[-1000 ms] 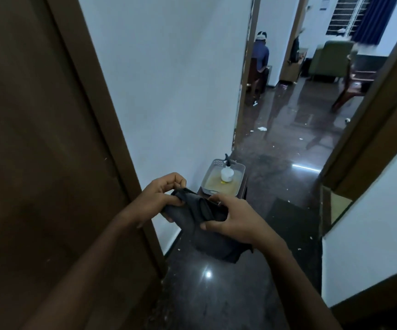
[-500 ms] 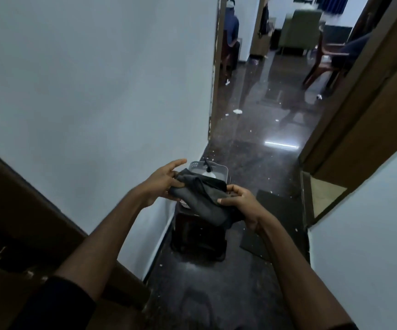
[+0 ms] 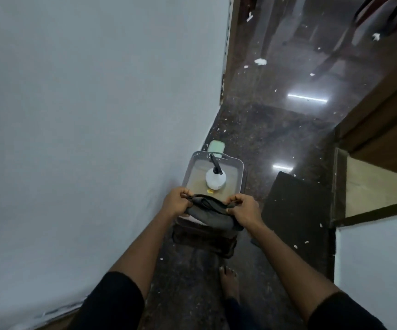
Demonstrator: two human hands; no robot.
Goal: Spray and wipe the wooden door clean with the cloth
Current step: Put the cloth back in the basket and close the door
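A dark grey cloth (image 3: 208,211) is stretched between both hands, low over the near end of a grey tray. My left hand (image 3: 177,202) pinches its left edge and my right hand (image 3: 244,209) grips its right edge. A white spray bottle (image 3: 215,179) with a black nozzle stands upright in the tray (image 3: 239,166), just beyond the cloth. The wooden door I faced earlier is out of view.
The tray rests on a dark low stool (image 3: 204,236) against the white wall (image 3: 85,115). A dark mat (image 3: 295,206) lies to the right on the glossy floor. A wooden door frame (image 3: 378,115) rises at right. My bare foot (image 3: 228,279) stands behind the stool.
The view swung away from the brown door and tilted down toward the floor. Both hands carried the cloth forward and lower, until it hangs over the tray.
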